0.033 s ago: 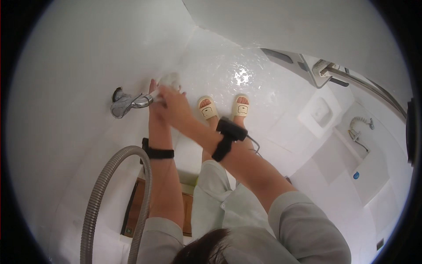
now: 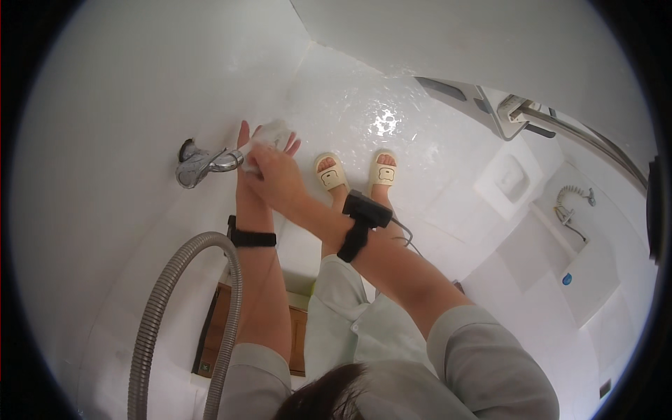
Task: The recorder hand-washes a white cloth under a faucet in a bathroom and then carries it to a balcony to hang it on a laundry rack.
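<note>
In front of the mixer tap, my left hand is held out with its fingers stretched and spread. A white, wet-looking crumpled thing, perhaps a cloth, lies over its palm and hides much of it. Crossing over from the right, my right hand has its fingers curled on the near part of this white thing. Whether it is cloth or lather I cannot tell for sure. The chrome tap sticks out from the white wall just left of both hands.
A ribbed metal hose arches beside my left arm. Wet white floor lies around my cream slippers. A squat toilet is set in the floor to the right, with a coiled hose beyond. A wooden cabinet stands near me.
My right hand has slid slightly down and toward me. More of my left hand's spread fingers and more of the white thing now show.
</note>
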`<state>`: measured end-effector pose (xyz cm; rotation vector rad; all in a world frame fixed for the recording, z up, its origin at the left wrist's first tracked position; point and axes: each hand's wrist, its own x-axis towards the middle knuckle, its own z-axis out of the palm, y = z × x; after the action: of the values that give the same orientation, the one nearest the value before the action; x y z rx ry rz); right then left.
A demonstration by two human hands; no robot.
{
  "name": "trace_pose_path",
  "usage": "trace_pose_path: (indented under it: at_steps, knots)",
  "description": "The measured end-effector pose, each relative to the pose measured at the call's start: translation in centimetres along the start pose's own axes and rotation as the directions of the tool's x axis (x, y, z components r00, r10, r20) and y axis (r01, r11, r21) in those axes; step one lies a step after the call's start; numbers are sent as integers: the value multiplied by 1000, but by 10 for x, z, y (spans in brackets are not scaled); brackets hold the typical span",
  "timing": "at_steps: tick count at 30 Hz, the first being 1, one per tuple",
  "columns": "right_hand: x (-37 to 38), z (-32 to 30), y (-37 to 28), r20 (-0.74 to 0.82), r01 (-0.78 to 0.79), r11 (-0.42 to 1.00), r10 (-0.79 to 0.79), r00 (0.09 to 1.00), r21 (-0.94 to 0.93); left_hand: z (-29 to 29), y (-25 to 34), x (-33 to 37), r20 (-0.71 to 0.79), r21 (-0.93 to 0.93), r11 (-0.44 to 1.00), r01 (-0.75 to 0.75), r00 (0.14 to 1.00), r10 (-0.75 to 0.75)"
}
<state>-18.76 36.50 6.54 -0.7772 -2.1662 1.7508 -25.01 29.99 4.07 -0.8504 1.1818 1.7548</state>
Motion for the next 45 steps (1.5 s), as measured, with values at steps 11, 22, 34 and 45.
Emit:
trace_pose_path:
  at_steps: [11,22,34,45]
  knots:
    - [55,-20,32,-46,-263,942,259,965,-208,1,-17,48,262,-68,994,-89,959,104]
    - [69,-42,58,-6,-320,902,333,943,-290,31,-43,44,152,12,994,-108,983,105]
    - [80,-35,66,-80,-329,904,319,944,-273,9,-42,38,201,118,972,-202,964,176]
    - [59,-23,42,477,-598,660,387,789,455,-2,-12,7,99,609,598,-521,798,594]
